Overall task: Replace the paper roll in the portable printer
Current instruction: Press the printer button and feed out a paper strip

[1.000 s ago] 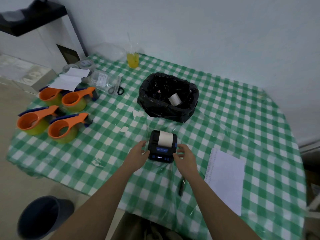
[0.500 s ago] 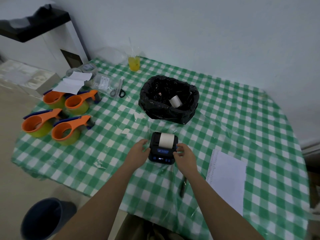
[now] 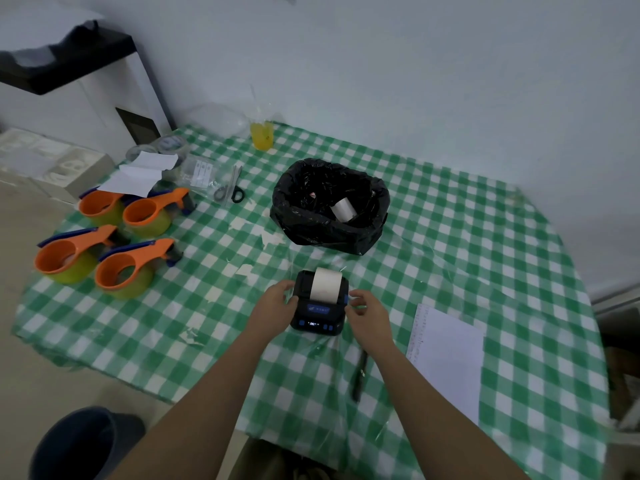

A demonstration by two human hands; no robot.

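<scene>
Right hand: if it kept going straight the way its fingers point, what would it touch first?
The right hand points left, toward the printer. Its fingertips look already at the printer's right side, so it would meet that first; actual contact is hard to judge.

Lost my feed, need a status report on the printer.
Left hand and right hand flank the printer. White roll seated on top. Nothing in the way.

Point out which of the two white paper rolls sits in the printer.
The paper roll in the black printer, between both hands. The other roll lies inside the black bag farther back.
</scene>
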